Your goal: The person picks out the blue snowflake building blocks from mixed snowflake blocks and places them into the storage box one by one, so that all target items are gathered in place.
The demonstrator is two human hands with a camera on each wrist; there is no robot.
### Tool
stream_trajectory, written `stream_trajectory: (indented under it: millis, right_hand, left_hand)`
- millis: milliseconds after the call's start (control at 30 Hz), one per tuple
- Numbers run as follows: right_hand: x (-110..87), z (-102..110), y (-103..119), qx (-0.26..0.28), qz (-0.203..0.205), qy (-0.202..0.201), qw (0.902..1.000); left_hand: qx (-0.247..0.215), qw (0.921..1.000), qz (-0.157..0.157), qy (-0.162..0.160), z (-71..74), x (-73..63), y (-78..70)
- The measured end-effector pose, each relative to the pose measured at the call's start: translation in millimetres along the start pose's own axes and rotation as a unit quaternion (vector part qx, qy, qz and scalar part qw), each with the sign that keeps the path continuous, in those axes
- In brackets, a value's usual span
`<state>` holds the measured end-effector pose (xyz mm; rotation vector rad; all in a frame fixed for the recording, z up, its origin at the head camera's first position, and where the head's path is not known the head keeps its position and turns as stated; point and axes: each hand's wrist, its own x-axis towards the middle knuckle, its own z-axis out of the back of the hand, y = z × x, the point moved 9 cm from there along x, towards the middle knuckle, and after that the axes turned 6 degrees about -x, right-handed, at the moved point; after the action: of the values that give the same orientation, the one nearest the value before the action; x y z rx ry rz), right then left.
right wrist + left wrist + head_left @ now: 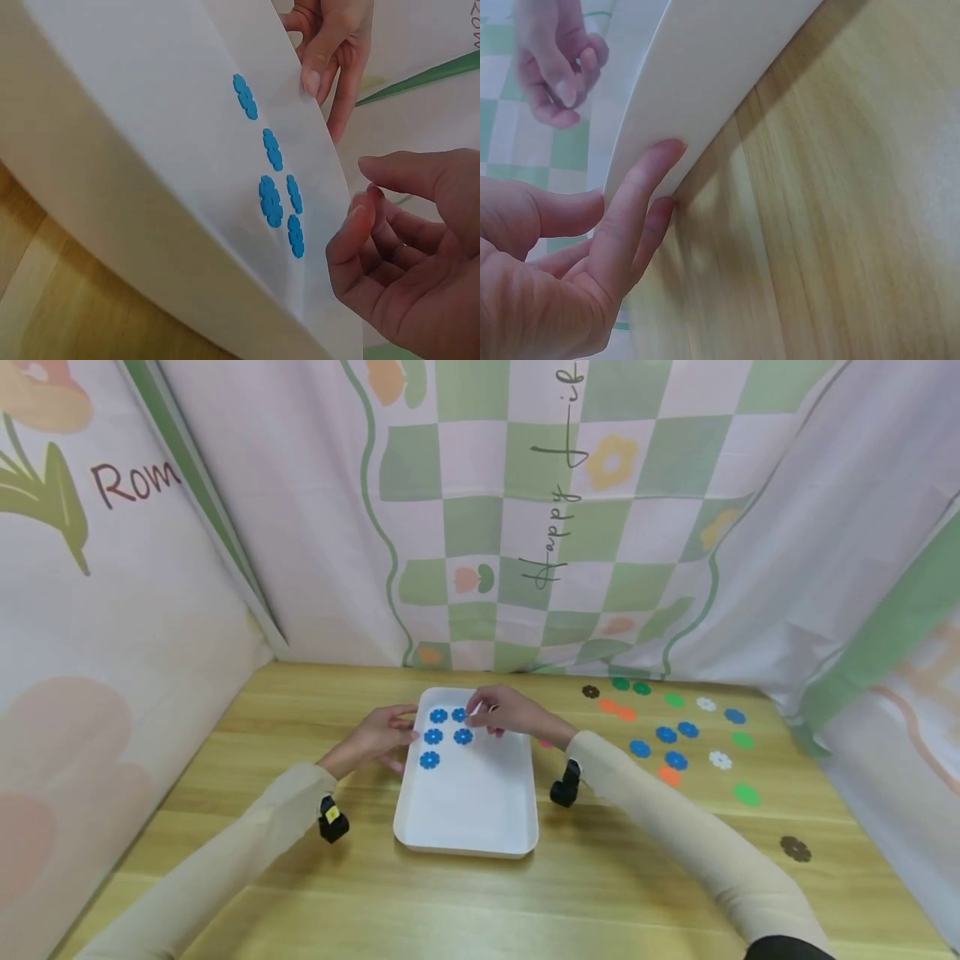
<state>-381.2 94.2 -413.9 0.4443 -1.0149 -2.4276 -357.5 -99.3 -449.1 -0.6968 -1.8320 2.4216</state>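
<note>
A white rectangular tray [472, 810] lies on the wooden table. Several blue flower-shaped discs [429, 760] sit in its far left part, in two columns. At the tray's left side, my left hand [378, 732] holds the edge, thumb at the rim and fingers [641, 187] along the outer wall. My right hand [504, 710] hovers over the far end of the tray, close to the farthest disc of the second column. In the right wrist view its fingers [351, 240] are loosely bent, thumb apart from them, and nothing shows between them.
Right of the tray, loose flower discs are scattered: blue [666, 734], orange [669, 775], green [746, 793], white [721, 760] and brown [796, 848]. A pink one peeks out beneath the right wrist. Patterned curtains [525, 527] hang behind the table and at both sides.
</note>
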Motion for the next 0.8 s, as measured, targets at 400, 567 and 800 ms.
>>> stream_trajectory:
  millis: [400,567,800]
  right_hand:
    - [-33.9,52.5,-47.2,0.048,0.035,-0.046,0.9972]
    - [-56.6,77.0,-72.8,0.038,0.041,-0.057,0.9968]
    - [-88.7,111.4,-110.6,-0.005,0.019,-0.079,0.9967]
  left_hand:
    - [0.002,1.0000,-0.007,0.000,-0.7,1.0,0.4]
    - [-0.001,1.0000,-0.005,0.003,-0.4,2.2,3.1]
    - [-0.002,1.0000,-0.006,0.002,0.5,2.1,1.7]
